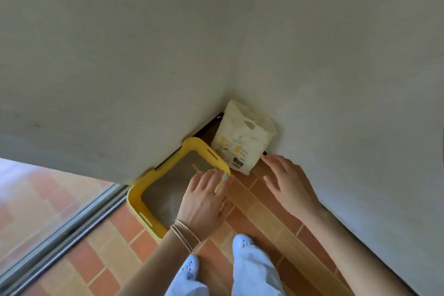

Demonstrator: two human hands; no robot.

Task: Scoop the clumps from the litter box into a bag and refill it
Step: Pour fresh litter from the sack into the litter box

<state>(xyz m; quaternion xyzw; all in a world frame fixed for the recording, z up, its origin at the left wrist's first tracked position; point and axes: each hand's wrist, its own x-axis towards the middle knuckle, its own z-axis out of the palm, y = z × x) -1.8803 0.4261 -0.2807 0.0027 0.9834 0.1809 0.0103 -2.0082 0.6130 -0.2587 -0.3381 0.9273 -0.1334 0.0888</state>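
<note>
Yellow plastic forms the litter box, which sits on the floor in the corner where two pale walls meet, its far side against the left wall. Grey litter covers its bottom, with a thin pale line across the far part that is too blurred to identify.

The left hand lies over the box's near right corner, fingers stretched forward across the rim. A small pale yellow piece shows between them. I cannot tell whether the fingers grip it or the rim, or only rest there. Thin metal bangles circle that wrist.

The right hand hovers above the floor to the right of the box, fingers spread wide and holding nothing. Its foremost fingertip is just beside the lower right corner of a cream litter bag.

This bag, with a punched carry handle and yellow print, leans in the corner just beyond the box's far right end.

Orange and tan tiles make up the floor. A metal sliding-door track runs diagonally at the left. Pale blue trouser legs and light blue shoes show at the bottom.
</note>
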